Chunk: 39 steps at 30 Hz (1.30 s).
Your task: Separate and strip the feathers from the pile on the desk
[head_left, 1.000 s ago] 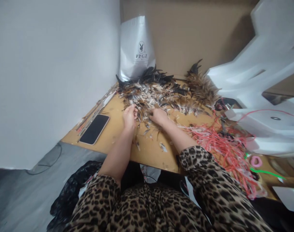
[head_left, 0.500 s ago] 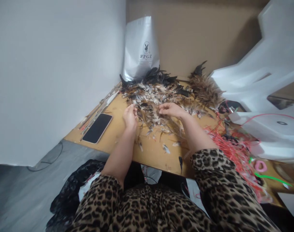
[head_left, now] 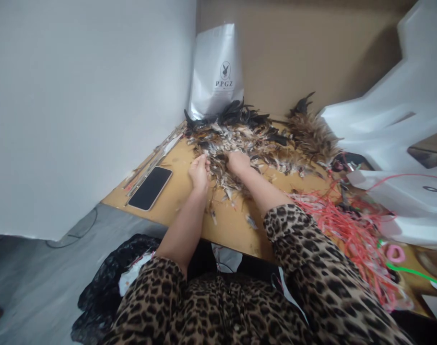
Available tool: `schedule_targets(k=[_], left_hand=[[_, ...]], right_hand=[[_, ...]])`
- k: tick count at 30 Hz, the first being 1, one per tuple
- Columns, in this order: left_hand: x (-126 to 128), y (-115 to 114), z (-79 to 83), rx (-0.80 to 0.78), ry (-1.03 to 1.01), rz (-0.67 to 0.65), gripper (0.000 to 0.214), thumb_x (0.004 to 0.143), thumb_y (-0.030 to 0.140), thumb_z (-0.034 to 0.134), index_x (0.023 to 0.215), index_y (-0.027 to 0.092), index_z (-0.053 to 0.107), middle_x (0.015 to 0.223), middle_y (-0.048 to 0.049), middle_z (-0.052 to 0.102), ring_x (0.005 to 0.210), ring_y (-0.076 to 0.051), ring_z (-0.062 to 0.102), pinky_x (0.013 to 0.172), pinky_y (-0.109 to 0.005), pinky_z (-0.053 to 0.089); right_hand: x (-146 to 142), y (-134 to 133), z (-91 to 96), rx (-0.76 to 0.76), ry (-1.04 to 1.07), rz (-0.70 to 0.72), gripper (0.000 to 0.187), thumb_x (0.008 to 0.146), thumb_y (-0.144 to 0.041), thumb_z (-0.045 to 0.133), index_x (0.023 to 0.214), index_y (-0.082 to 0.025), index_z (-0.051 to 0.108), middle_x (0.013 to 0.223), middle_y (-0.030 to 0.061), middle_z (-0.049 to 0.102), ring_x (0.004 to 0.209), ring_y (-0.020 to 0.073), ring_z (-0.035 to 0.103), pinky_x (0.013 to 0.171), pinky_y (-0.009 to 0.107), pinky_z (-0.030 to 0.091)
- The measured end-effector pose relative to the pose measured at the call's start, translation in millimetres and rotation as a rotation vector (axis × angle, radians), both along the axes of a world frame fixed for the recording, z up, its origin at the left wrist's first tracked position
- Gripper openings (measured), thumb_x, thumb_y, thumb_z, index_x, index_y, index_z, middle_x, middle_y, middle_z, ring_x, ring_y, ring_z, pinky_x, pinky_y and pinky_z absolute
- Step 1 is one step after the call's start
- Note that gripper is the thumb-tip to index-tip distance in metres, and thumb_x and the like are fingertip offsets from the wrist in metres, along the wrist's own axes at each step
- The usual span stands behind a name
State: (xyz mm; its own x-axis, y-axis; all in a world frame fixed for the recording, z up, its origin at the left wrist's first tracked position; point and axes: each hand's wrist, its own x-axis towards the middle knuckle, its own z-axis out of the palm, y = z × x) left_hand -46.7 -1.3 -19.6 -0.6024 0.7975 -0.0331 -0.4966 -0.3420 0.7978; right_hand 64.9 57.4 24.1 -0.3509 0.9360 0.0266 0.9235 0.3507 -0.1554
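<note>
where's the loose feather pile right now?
Head view, upper middle: the feather pile lies on the table in front of the silver bag, with the left hand and right hand at its near edge.

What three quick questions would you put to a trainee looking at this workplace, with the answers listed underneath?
1. Which everyday item lies on the table to the left of the left hand?
2. True or false: the silver bag stands on the far side of the feathers from the person.
3. Which is nearer the heap of red strips: (a) the left hand or (b) the right hand?

Key: 1. A phone, dark screen facing up. 2. True. 3. b.
</note>
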Motion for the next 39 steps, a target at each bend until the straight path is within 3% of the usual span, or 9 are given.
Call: schedule_targets(k=[7, 13, 17, 23, 26, 29, 33, 35, 39], left_hand=[[4.0, -2.5, 1.5, -0.014, -0.005, -0.049, 0.023, 0.066, 0.033, 0.062, 0.077, 0.013, 0.057, 0.054, 0.0046, 0.049, 0.035, -0.001, 0.032, 0.033, -0.016, 0.012], [6.1, -1.8, -1.1, -0.055, 0.018, -0.080, 0.024, 0.064, 0.032, 0.065, 0.076, 0.013, 0.057, 0.056, 0.0040, 0.051, 0.037, -0.001, 0.037, 0.035, -0.015, 0.018], [6.8, -1.0, -2.5, -0.065, 0.072, -0.066, 0.026, 0.064, 0.035, 0.065, 0.076, 0.013, 0.058, 0.058, 0.0032, 0.053, 0.039, -0.001, 0.038, 0.035, -0.015, 0.020], [10.9, -3.0, -0.4, -0.052, 0.176, -0.056, 0.028, 0.066, 0.035, 0.064, 0.081, 0.013, 0.059, 0.061, 0.0018, 0.056, 0.040, -0.002, 0.040, 0.036, -0.015, 0.023], [12.8, -3.0, -0.4, -0.044, 0.231, -0.066, 0.027, 0.067, 0.036, 0.064, 0.080, 0.013, 0.059, 0.061, 0.0014, 0.056, 0.041, -0.002, 0.041, 0.036, -0.015, 0.025], [15.9, -2.4, -1.4, -0.046, 0.275, -0.070, 0.026, 0.068, 0.035, 0.063, 0.080, 0.013, 0.059, 0.061, 0.0010, 0.057, 0.041, -0.003, 0.042, 0.036, -0.016, 0.026], [24.0, -2.6, -3.8, -0.028, 0.385, -0.114, 0.024, 0.067, 0.033, 0.064, 0.079, 0.013, 0.060, 0.060, 0.0002, 0.057, 0.044, -0.005, 0.046, 0.038, -0.016, 0.031], [27.4, -3.1, -4.5, -0.024, 0.430, -0.158, 0.025, 0.066, 0.033, 0.065, 0.080, 0.013, 0.060, 0.062, -0.0008, 0.058, 0.047, -0.006, 0.049, 0.039, -0.017, 0.034], [26.2, -3.8, -2.5, -0.008, 0.418, -0.125, 0.026, 0.068, 0.036, 0.063, 0.081, 0.013, 0.060, 0.065, -0.0014, 0.059, 0.050, -0.006, 0.051, 0.041, -0.017, 0.037]], right_hand=[[53.3, 7.6, 23.2, 0.026, 0.448, 0.101, 0.026, 0.066, -0.026, 0.056, 0.086, -0.015, 0.069, 0.072, 0.0029, 0.065, 0.070, 0.0172, 0.058, 0.064, 0.025, 0.042], [85.3, -18.2, 27.0, -0.277, 0.823, 0.018, 0.025, 0.063, -0.034, 0.063, 0.074, -0.011, 0.063, 0.054, -0.0012, 0.056, 0.048, 0.0095, 0.046, 0.048, 0.022, 0.038], [95.6, -29.0, 20.1, -0.464, 0.791, 0.096, 0.033, 0.058, -0.035, 0.069, 0.082, -0.013, 0.064, 0.057, -0.0012, 0.058, 0.049, 0.0090, 0.047, 0.049, 0.022, 0.039], [109.8, -35.6, 20.4, -0.073, 0.817, -0.046, 0.035, 0.059, -0.033, 0.068, 0.087, -0.013, 0.066, 0.077, 0.0042, 0.066, 0.063, 0.0118, 0.054, 0.063, 0.026, 0.043], [113.8, -46.7, 20.7, -0.035, 0.829, -0.059, 0.027, 0.063, -0.035, 0.065, 0.077, -0.013, 0.067, 0.070, 0.0042, 0.066, 0.060, 0.0123, 0.053, 0.061, 0.026, 0.042], [112.1, -59.0, 13.2, -0.230, 0.798, 0.080, 0.024, 0.064, -0.037, 0.063, 0.069, -0.013, 0.067, 0.062, 0.0022, 0.063, 0.055, 0.0110, 0.051, 0.056, 0.024, 0.040], [99.9, -60.8, -10.1, -0.522, 0.707, 0.282, 0.023, 0.066, -0.035, 0.062, 0.078, -0.016, 0.068, 0.067, 0.0008, 0.065, 0.056, 0.0104, 0.053, 0.057, 0.024, 0.042], [93.4, -54.6, -22.4, -0.466, 0.744, 0.265, 0.024, 0.066, -0.031, 0.063, 0.084, -0.017, 0.067, 0.074, 0.0016, 0.067, 0.061, 0.0111, 0.055, 0.062, 0.025, 0.044], [88.2, -45.9, -31.1, -0.096, 0.763, 0.123, 0.023, 0.071, -0.028, 0.056, 0.088, -0.016, 0.066, 0.075, 0.0032, 0.066, 0.065, 0.0137, 0.055, 0.064, 0.028, 0.043]])
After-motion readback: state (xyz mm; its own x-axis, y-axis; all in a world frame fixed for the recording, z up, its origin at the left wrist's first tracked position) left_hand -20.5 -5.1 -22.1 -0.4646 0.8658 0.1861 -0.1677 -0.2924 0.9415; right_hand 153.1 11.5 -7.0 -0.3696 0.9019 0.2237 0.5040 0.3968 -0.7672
